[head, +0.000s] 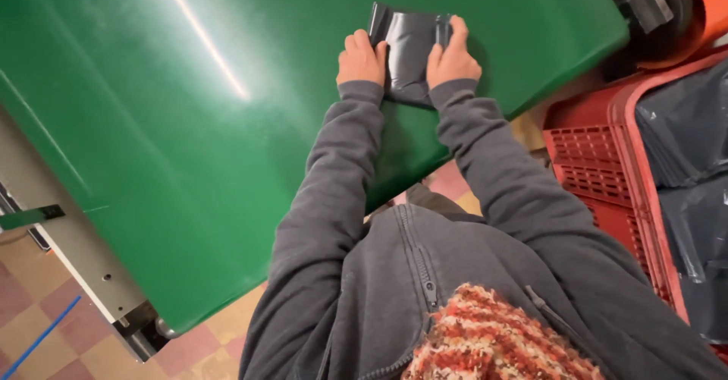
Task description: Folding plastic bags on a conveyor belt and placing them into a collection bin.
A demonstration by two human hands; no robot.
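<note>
A small dark grey plastic mailer bag (pixel 409 50) lies on the green conveyor belt (pixel 189 122). My left hand (pixel 362 60) presses on its left edge and my right hand (pixel 453 58) grips its right edge, thumb over the top corner. Both of my arms wear grey hoodie sleeves that reach forward over the belt.
A red plastic crate (pixel 599 160) stands at the right, holding more dark grey bags (pixel 694 168). An orange machine part with a black wheel (pixel 675 8) sits at the top right. The belt's metal frame (pixel 83 259) runs at the lower left above a checkered floor.
</note>
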